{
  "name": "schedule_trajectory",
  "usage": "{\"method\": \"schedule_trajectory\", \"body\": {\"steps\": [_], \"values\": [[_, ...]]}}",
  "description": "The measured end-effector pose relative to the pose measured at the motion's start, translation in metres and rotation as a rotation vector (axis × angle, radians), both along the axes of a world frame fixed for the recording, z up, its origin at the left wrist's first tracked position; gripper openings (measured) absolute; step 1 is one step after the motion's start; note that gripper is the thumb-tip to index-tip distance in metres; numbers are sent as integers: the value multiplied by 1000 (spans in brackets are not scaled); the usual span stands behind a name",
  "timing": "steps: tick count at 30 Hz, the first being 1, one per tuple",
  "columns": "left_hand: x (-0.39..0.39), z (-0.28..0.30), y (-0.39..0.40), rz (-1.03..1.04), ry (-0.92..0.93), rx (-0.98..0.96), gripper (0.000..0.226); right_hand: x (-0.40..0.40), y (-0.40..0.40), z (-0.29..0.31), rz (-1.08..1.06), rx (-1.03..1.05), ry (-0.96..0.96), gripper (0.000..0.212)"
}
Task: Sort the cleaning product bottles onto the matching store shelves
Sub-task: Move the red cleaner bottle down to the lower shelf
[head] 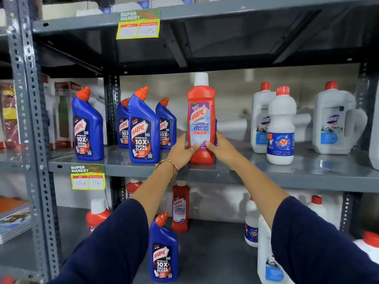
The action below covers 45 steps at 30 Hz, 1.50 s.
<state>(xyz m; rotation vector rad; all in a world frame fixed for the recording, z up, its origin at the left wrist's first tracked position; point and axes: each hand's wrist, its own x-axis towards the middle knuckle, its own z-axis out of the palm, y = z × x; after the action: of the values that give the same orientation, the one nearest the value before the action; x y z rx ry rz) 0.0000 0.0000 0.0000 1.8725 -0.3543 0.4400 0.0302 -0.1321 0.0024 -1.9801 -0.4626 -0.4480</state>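
A red Harpic bathroom cleaner bottle [201, 111] with a white cap stands upright on the middle shelf [266, 175]. My left hand [181, 150] and my right hand [222, 147] clasp its lower part from either side. Left of it stand several blue Harpic toilet cleaner bottles [143, 128]. To the right are a white Rin bottle [281, 128] and two white Domex jugs [333, 119]. On the lower shelf [215, 253] are another blue Harpic bottle [163, 251], a red Harpic bottle [180, 206], more red bottles and white bottles [266, 253].
The grey steel rack has perforated uprights [30, 119] and yellow price tags [88, 177] on the shelf edges. Boxed goods [63, 113] fill the neighbouring bay at left, with stacked notebooks [14, 220] below. There is a gap on the middle shelf between the red bottle and the Rin bottle.
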Motion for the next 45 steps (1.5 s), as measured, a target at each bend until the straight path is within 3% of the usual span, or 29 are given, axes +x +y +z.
{"method": "schedule_trajectory", "body": {"steps": [5, 12, 19, 27, 36, 45], "values": [[17, 2, 3, -75, 95, -18, 40, 20, 0, -9, -10, 42, 87, 43], [22, -3, 5, -25, 123, 4, 39, 5, 0, -7, 11, 88, 122, 43], [2, -5, 6, -31, 113, 49, 44, -19, -10, -10, 36, 84, 115, 45], [-57, -24, -8, -54, -36, -127, 28, -79, -27, -24, 65, 126, -30, 39], [-108, -97, -9, -16, 3, -92, 40, -120, -35, -103, 169, 105, 46, 37], [-100, -170, 0, 20, 133, -7, 40, -114, -26, -180, 176, 85, 208, 40]]}}
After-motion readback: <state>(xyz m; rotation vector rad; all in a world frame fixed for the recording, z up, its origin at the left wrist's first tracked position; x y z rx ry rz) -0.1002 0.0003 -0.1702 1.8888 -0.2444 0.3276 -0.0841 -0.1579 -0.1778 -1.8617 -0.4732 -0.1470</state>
